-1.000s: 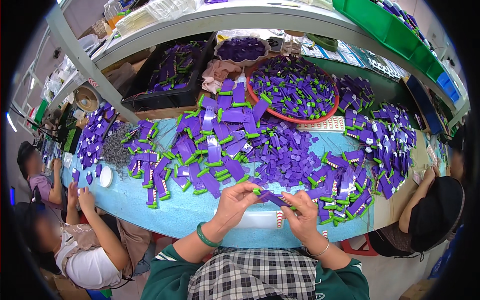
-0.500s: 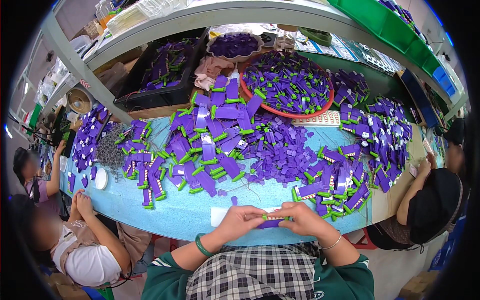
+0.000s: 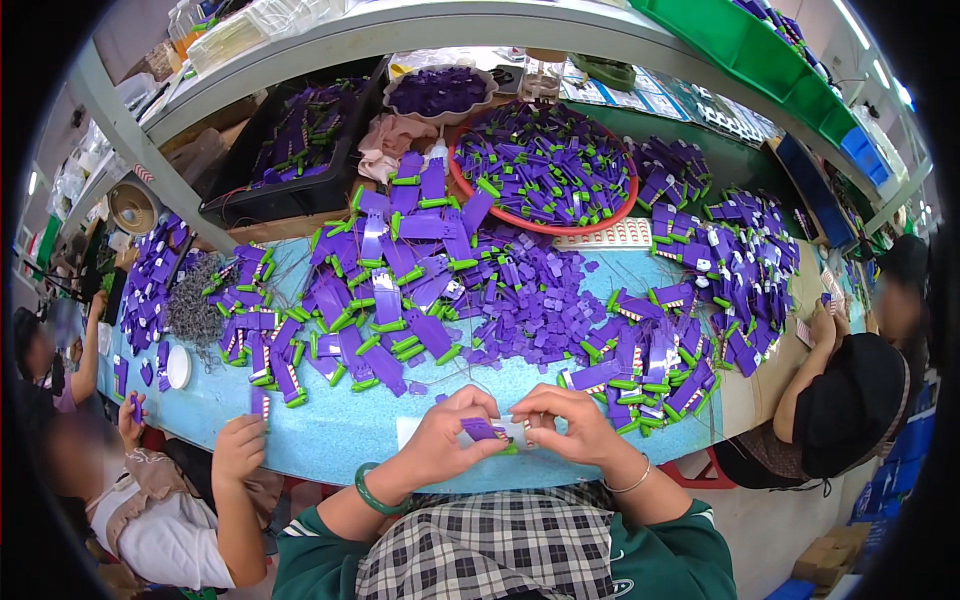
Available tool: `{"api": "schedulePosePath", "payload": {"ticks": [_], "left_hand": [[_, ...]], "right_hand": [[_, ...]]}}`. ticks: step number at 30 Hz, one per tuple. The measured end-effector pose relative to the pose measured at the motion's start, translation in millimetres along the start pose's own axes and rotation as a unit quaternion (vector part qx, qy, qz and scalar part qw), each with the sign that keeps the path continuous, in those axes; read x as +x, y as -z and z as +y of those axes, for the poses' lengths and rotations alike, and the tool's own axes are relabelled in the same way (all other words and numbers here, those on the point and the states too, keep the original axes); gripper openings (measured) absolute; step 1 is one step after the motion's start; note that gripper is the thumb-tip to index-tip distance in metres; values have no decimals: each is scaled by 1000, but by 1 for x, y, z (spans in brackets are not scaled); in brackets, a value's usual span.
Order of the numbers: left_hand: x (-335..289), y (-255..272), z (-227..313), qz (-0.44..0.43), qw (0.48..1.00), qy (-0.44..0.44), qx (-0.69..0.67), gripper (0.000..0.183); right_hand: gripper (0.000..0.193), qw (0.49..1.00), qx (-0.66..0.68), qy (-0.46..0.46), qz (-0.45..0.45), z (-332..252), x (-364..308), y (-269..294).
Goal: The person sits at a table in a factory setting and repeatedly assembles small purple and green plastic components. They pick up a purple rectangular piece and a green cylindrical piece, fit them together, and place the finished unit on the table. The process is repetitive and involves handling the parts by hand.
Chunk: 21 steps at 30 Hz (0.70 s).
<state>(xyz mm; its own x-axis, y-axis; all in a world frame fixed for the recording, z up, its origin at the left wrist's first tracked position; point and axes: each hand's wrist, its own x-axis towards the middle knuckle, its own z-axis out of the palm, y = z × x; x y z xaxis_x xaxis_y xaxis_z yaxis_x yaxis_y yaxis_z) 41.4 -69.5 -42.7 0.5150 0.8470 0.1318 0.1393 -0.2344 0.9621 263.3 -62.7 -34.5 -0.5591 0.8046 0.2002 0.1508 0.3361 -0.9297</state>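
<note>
**Purple piece [image 3: 480,429] over a pale sheet [image 3: 406,429]**

The left hand [image 3: 445,440] pinches it; the right hand [image 3: 575,427] pinches what looks like a striped label [image 3: 527,427]. Beyond, purple parts [image 3: 530,290] heap the blue table [image 3: 212,402]; farther, a red-patterned sheet [image 3: 615,236], print unreadable, lies before a red basket [image 3: 560,230].

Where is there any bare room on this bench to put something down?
The blue tabletop has a free stretch along its front edge, between the nearer left co-worker's hand and the wearer's left hand. A tan patch lies bare between the right-hand heap and the right co-worker. Behind, it's crowded: purple-and-green pieces heap up to the red basket.
</note>
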Motion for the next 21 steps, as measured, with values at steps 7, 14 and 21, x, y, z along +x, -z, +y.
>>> {"api": "schedulePosePath", "payload": {"ticks": [7,14,21], "left_hand": [[3,18,8,-7,998,49,29,8],[0,24,12,275,951,37,-137,11],[-1,22,-16,310,933,6,-186,18]], "right_hand": [[13,954,-296,33,45,1,25,20],[21,841,-514,-99,136,43,51,31],[12,876,-444,-66,175,47,48,32]]}}
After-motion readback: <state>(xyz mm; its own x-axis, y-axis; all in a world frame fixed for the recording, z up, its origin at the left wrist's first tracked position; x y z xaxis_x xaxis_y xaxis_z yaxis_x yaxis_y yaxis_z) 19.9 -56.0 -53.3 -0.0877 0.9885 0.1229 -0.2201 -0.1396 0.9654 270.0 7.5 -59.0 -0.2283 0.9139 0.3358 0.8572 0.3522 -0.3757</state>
